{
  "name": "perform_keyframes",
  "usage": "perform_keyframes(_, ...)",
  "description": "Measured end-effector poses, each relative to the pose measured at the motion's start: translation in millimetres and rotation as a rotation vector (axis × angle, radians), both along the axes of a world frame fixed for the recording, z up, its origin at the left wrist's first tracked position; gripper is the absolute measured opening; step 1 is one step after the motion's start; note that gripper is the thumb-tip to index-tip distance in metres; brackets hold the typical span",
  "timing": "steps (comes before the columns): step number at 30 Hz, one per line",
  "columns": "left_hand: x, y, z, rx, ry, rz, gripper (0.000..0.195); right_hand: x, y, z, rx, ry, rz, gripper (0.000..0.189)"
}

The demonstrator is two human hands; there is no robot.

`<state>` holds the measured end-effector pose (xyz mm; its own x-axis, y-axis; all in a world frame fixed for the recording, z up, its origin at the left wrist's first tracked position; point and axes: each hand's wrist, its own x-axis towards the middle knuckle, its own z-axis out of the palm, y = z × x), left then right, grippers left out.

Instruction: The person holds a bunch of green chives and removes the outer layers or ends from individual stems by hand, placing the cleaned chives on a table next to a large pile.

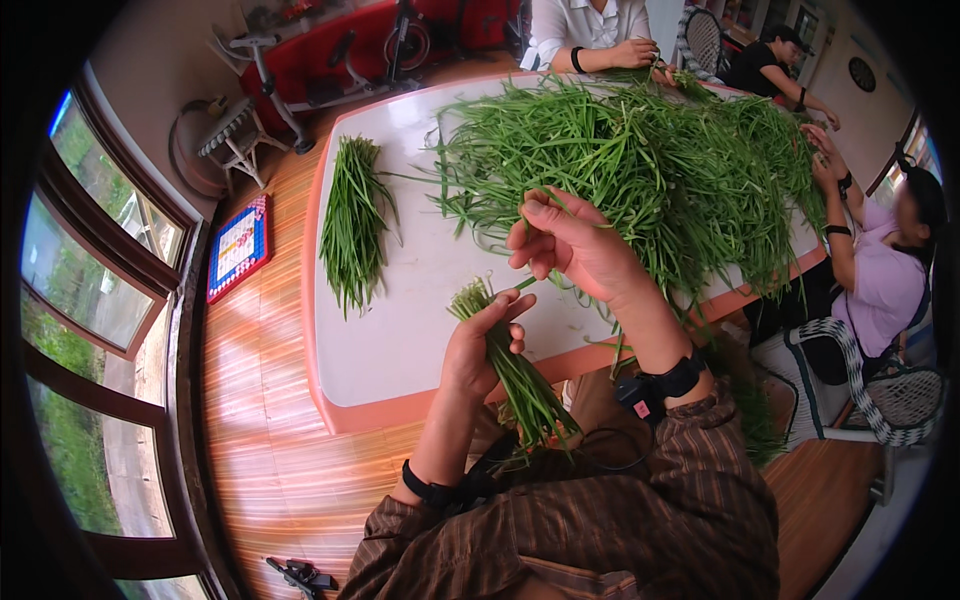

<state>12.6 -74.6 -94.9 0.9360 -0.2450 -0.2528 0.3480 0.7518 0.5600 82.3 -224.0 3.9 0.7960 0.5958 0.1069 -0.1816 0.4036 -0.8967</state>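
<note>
My left hand (487, 337) grips a bundle of long green leaves, likely garlic chives (529, 397). Its pale cut ends point up and away from me, and the leaves hang down towards my lap. Above and to the right, over the table, my right hand (574, 244) has thumb and forefinger pinched on what looks like a thin green blade (559, 199). Behind that hand spreads a large loose heap of the same leaves (592, 142). A neat bundle (352, 217) lies apart on the left of the white tabletop (420, 322).
One person in a white shirt (589, 34) handles leaves across the table. Another in a lilac top (885, 277) sits at the right on a woven chair (862, 382); a third wears black (765, 71). Windows (97, 375) line the left, and an exercise bike (274, 90) stands behind.
</note>
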Motion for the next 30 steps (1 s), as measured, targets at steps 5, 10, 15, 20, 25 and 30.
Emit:
perform_keyframes(5,26.2,-18.5,10.7,-0.072,-0.010,-0.048,0.017,8.2,7.4,-10.5,0.002,0.067,0.080,0.012)
perform_keyframes(10,36.8,-18.8,13.0,-0.037,-0.068,-0.031,0.015,15.2,-0.6,-19.1,-0.085,-0.009,-0.075,0.017)
perform_keyframes(15,28.8,-7.9,14.6,0.049,-0.069,0.014,0.023,32.9,-14.7,-41.0,-0.316,-0.260,-0.296,0.028)
perform_keyframes(20,13.1,15.5,24.3,0.120,-0.033,0.122,0.024,18.7,-21.3,-54.0,-0.798,-0.897,-0.519,0.037)
perform_keyframes(25,3.1,26.4,34.9,0.224,-0.069,0.154,0.025,5.5,-5.1,-58.0,-0.705,-1.187,-0.338,0.042)
perform_keyframes(30,0.4,37.3,38.0,0.253,-0.129,0.194,0.034,4.8,18.4,-64.7,-0.665,-1.120,-0.208,0.018)
